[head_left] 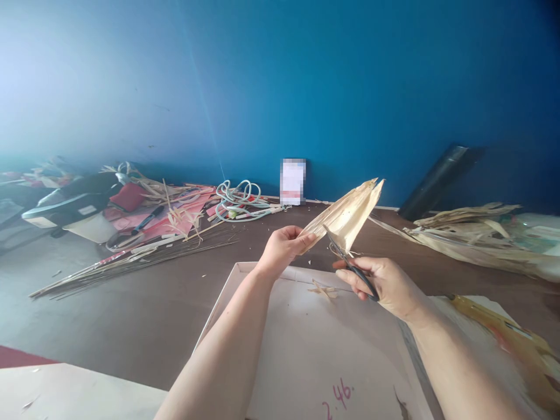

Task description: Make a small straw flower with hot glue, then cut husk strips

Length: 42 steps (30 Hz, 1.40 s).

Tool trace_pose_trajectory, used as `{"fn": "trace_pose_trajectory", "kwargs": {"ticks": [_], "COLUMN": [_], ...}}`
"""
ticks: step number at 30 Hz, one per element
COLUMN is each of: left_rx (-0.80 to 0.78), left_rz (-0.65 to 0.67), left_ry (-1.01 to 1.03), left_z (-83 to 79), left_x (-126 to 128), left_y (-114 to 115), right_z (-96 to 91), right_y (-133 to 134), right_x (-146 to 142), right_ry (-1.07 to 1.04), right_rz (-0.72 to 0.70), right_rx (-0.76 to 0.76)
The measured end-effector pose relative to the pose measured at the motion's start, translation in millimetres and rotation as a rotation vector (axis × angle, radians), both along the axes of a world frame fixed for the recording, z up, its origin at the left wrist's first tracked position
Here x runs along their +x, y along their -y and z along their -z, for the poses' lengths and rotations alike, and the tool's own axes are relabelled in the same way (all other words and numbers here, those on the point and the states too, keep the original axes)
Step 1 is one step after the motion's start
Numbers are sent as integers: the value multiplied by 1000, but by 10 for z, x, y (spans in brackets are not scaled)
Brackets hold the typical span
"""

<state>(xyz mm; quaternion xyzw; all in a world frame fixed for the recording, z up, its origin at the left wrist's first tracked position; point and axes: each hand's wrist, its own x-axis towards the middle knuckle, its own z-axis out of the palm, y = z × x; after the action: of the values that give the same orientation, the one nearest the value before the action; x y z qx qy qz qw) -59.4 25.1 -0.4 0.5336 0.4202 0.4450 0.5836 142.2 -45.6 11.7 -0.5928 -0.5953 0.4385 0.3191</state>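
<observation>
My left hand (pixel 284 248) pinches the narrow lower end of a dry, pale corn husk (pixel 345 213), which spreads upward and to the right. In my right hand (pixel 378 283) is a pair of black-handled scissors (pixel 361 277), fingers through the loops. The blades point up and left and lie against the husk's lower edge, close to my left hand. Whether they are cutting through it cannot be made out. Below both hands is a shallow white box lid (pixel 301 338) with a few husk scraps (pixel 324 290) lying in it.
Husk strips, pink paper (pixel 192 210) and thin sticks (pixel 131 256) are heaped at the left, beside a coiled pale-blue cable (pixel 240 201). A phone-like screen (pixel 293 182) leans on the blue wall. More husks (pixel 472 239), a black roll (pixel 440 181) and a yellow tool (pixel 494 324) occupy the right.
</observation>
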Motion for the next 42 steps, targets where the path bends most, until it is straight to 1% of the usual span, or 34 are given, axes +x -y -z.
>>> {"fn": "trace_pose_trajectory", "kwargs": {"ticks": [7,18,21,27,35,42], "left_rx": [3,-125,-123,-116,-104,-76], "left_rz": [12,43,50,124,139,149], "left_ry": [-5,30,15,-18,-43,-80], "left_z": [2,17,8,9,13,3], "left_x": [18,14,17,8,-11,-48], "left_y": [4,0,7,18,9,-2], "right_z": [52,25,29,35,26,34], "right_y": [-25,-17,-15,-18,-24,-12], "right_x": [-11,-20,-25,-44,-29,-18], "right_ry": [-35,-28,-45,-59,-39,-56], "right_rz": [-23,-35,-38,-15,-25,-44], "right_rx": [-17,-45,-49,-45,-28,-42]}}
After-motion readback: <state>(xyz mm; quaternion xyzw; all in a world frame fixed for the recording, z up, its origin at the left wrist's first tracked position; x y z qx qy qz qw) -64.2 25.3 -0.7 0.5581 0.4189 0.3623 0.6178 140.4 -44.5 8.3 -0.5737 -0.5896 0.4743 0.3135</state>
